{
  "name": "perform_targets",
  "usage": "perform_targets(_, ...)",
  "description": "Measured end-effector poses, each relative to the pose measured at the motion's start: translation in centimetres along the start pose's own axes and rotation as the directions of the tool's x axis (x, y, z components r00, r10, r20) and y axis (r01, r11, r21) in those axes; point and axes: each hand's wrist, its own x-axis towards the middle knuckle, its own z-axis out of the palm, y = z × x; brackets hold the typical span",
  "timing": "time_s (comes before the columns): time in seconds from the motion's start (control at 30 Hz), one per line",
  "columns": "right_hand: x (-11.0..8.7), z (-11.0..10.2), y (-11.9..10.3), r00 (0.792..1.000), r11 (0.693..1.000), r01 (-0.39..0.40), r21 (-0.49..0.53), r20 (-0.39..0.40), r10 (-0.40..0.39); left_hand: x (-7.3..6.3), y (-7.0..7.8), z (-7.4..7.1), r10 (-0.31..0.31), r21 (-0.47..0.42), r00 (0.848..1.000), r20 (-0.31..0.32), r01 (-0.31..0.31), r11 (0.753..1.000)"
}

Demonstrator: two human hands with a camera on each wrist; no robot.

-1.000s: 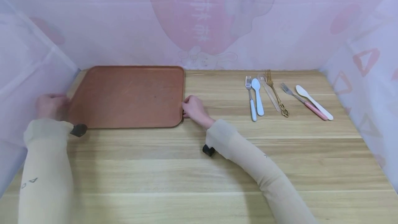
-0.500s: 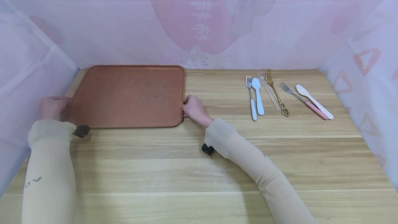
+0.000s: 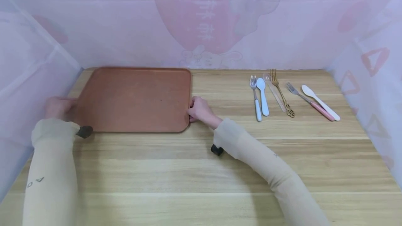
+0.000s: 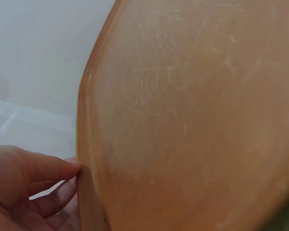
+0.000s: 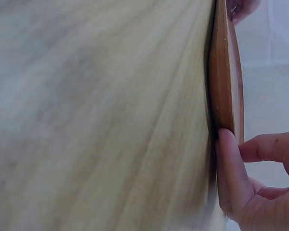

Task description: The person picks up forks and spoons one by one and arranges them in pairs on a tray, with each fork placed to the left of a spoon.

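Gripping the brown tray (image 3: 135,100) by its two short ends, the person has just brought it slightly to the right and nearer: against half a second ago, its right rim has gained a little more on the cutlery and its near edge reaches farther down the wooden tabletop (image 3: 157,177). The tray lies at the far left of the table, in front of the printed cloth (image 3: 125,34). The left hand (image 3: 58,107) pinches the left rim between thumb and fingers; the right hand (image 3: 201,110) pinches the right rim, thumb and fingertips on opposite faces. With both ends held, the tray seems to move as one piece, though whether it is fully off the wood I cannot tell. Well to its right, and untouched, lie the blue-handled fork (image 3: 258,111), the blue spoon (image 3: 264,104), a clear utensil (image 3: 275,94), the gold fork (image 3: 282,96), the pink-handled fork (image 3: 320,110) and the white spoon (image 3: 320,102), so the work in hand so far concerns the tray alone
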Motion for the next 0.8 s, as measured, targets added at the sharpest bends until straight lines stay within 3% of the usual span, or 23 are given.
perform_targets(0.2,-0.3,-0.2,0.1,1.000,1.000,0.005,-0.022,0.016,-0.005,0.5,0.1,0.2,0.007,0.004,1.000,0.005,-0.007,1.000)
perform_targets(0.47,-0.9,-0.5,0.8,0.999,1.000,0.004,-0.014,0.037,-0.004,0.6,0.3,0.8,0.090,0.021,0.996,0.027,-0.091,0.996)
perform_targets(0.67,-1.5,-0.7,1.2,0.999,1.000,-0.007,0.011,0.043,0.007,0.7,0.6,1.1,0.154,0.090,0.987,0.048,-0.158,0.983)
perform_targets(0.8,-1.9,-0.9,1.6,0.999,1.000,0.002,-0.024,0.039,-0.001,0.6,1.0,1.5,0.185,0.144,0.981,0.063,-0.193,0.971)
